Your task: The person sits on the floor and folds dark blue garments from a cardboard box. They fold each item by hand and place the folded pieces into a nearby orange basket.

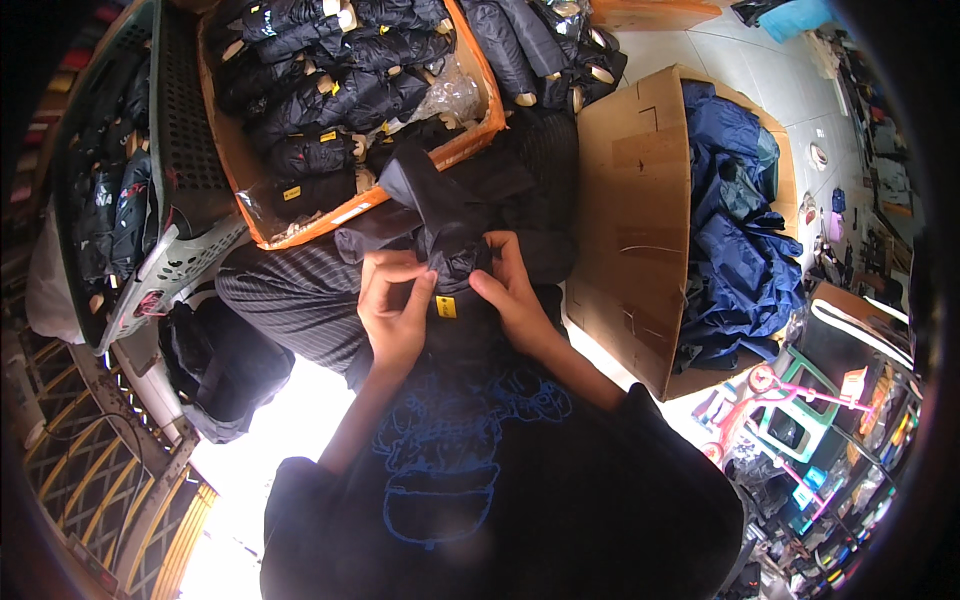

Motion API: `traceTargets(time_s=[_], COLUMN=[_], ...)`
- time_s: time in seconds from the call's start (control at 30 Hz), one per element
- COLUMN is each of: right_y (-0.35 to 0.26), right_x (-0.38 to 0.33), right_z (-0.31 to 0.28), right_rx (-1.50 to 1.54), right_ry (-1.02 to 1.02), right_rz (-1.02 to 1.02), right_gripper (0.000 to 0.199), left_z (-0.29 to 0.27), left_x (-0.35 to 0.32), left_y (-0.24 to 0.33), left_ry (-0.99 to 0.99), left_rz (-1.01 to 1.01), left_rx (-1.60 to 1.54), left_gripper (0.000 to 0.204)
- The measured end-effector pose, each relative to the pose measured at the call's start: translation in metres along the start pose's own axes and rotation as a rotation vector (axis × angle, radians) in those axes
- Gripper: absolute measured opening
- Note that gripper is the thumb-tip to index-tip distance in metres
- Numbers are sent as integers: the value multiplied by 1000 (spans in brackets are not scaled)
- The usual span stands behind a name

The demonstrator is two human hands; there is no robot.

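My left hand (393,312) and my right hand (510,298) both pinch the edge of a piece of thin black fabric (430,205) in my lap. Thumbs and forefingers are pressed together on either side of a gathered fold. One long flap of the fabric stands up and points away from me. Just below the fold, between the hands, a small yellow label (446,307) shows. Whether anything is inside the fabric cannot be made out.
Beyond my lap, an orange-edged carton (488,125) holds rows of rolled black bundles (345,105) with pale ends. Left of it stands a perforated crate (195,120) with similar bundles. A cardboard box (628,230) of crumpled navy fabric (735,240) is at right. A pink scooter (735,425) lies beyond it.
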State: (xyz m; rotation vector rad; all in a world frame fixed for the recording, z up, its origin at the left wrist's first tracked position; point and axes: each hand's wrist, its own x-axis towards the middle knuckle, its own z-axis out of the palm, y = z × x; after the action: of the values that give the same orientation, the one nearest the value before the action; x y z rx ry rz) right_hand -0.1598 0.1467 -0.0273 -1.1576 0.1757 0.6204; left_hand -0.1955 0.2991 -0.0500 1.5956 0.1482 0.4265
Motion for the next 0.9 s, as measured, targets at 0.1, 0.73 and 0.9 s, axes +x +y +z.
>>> traceTargets(time_s=[0.1, 0.73, 0.9], right_y=[-2, -10, -8], right_x=[0, 4, 2], right_z=[5, 6, 16], right_rx=[-23, -474, -320], right_ry=[42, 150, 179], right_rz=[2, -212, -218], right_gripper=[45, 25, 22], left_z=[0, -1, 5], left_x=[0, 10, -7], left_y=[4, 49, 30], left_ry=[-3, -148, -63], left_rz=[145, 204, 285], left_rx=[190, 490, 445], left_gripper=[17, 17, 21])
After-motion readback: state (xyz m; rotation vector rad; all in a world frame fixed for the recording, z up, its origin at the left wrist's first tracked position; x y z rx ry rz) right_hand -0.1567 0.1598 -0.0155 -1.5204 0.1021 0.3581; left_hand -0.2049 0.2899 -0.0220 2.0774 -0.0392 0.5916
